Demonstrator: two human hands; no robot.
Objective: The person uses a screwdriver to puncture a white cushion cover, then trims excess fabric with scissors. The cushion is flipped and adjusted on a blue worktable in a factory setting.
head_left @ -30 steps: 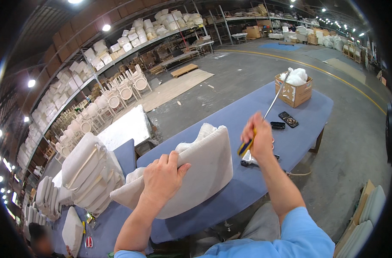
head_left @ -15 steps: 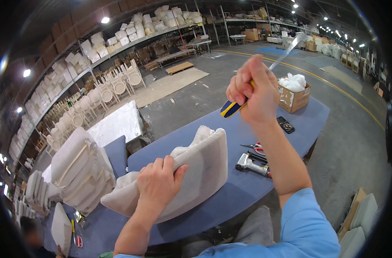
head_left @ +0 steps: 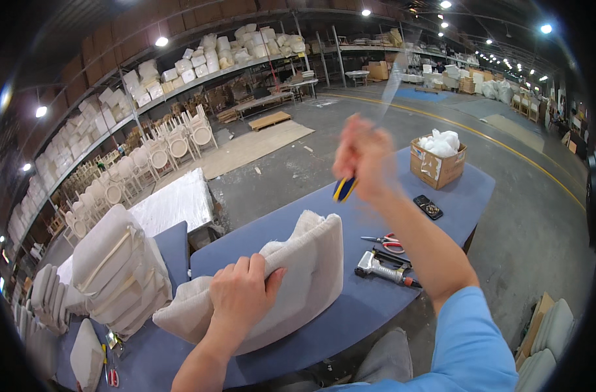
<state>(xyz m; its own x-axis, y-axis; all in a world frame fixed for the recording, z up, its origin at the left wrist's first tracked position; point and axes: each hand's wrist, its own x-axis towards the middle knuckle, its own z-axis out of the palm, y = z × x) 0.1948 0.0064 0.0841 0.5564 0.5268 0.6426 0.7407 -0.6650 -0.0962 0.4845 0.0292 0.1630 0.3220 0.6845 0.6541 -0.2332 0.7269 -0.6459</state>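
Observation:
My left hand [head_left: 244, 287] is closed over the upper edge of a light grey fabric-covered cushion [head_left: 304, 281], which stands tilted on edge on the blue-covered table [head_left: 245, 228]. White padding shows along its top. Raised above the far side of the table, my right hand [head_left: 364, 157] is wrapped round a tool with a blue-and-yellow handle [head_left: 344, 189]. A long bright metal shaft rises from the fist. Motion smears the shaft, and I cannot make out the tool's head. The tool is apart from the cushion.
Right of the cushion lie a staple gun [head_left: 384, 268], red-handled pliers [head_left: 390, 243] and a black phone-like object [head_left: 428, 207]. A cardboard box [head_left: 435, 170] of white stuffing stands at the far end. Stacked cushions [head_left: 118, 261] rise on the left, near another red-handled tool [head_left: 112, 377].
My right hand has moved left and lower in the picture, and the tool's shaft points more upright. My left hand keeps its grip on the cushion. The view has shifted slightly.

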